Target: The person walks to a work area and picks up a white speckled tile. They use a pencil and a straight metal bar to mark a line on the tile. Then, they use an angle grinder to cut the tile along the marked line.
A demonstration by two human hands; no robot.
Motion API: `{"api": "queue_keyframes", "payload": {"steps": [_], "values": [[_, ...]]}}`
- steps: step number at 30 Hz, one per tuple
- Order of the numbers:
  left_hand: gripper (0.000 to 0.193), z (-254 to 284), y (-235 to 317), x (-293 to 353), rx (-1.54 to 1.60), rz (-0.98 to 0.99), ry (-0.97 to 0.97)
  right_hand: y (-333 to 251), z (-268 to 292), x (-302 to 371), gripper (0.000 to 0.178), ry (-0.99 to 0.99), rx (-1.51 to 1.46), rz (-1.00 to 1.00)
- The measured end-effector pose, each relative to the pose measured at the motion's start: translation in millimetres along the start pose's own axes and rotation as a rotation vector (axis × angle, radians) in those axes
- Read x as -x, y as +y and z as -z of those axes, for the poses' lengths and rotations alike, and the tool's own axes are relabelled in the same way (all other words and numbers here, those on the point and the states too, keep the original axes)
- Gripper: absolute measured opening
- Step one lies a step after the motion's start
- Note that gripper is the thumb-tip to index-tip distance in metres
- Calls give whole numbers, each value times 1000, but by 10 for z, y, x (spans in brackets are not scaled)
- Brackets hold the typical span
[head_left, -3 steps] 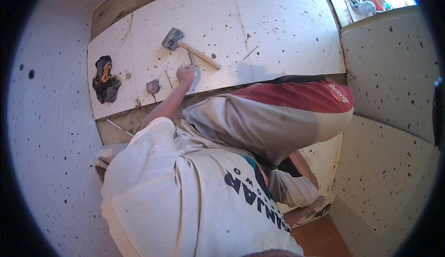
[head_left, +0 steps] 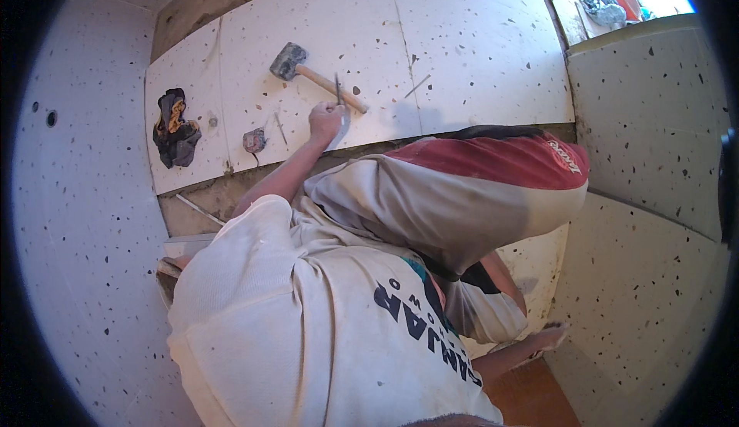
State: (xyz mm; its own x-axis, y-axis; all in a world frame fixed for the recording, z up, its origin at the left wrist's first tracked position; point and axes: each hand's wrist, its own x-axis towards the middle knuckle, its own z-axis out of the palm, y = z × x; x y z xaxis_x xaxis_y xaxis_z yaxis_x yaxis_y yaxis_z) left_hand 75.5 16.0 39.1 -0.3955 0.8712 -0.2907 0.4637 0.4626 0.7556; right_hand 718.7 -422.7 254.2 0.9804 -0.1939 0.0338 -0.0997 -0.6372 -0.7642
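My left hand point(head_left: 326, 121) is closed around a thin dark rod point(head_left: 337, 88), above the white speckled tiles near their front edge. The rod sticks up past the fingers and crosses the wooden handle of a mallet point(head_left: 289, 61) with a dark, dusty head. Left of this hand lie a thin stick point(head_left: 280, 128) and a small reddish block-like thing point(head_left: 254, 141) with a cord or strap. At the lower right, my right hand point(head_left: 548, 338) reaches toward the foot of the speckled wall; its fingers are too small and blurred to read.
A crumpled dark cloth point(head_left: 175, 131) with orange patches lies at the left end of the tiles. Another thin stick point(head_left: 418, 87) rests right of the mallet. Speckled panels point(head_left: 647, 111) stand at the right. My bent knee point(head_left: 566, 165) fills the middle right.
My left hand has shifted a little to the right, and the rod has swung more upright across the mallet handle. My right hand has moved right, toward the wall.
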Motion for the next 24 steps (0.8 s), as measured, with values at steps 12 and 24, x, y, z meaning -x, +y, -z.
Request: {"api": "queue_keyframes", "payload": {"steps": [12, 24], "values": [[23, -973, 1853, 433, 100, -493, -844, -1278, -2888, 1816, 38, -1210, 70, 357], [33, -877, 1583, 391, -171, -623, -878, -480, -3408, 2379, 31, -1364, 550, 290]]}}
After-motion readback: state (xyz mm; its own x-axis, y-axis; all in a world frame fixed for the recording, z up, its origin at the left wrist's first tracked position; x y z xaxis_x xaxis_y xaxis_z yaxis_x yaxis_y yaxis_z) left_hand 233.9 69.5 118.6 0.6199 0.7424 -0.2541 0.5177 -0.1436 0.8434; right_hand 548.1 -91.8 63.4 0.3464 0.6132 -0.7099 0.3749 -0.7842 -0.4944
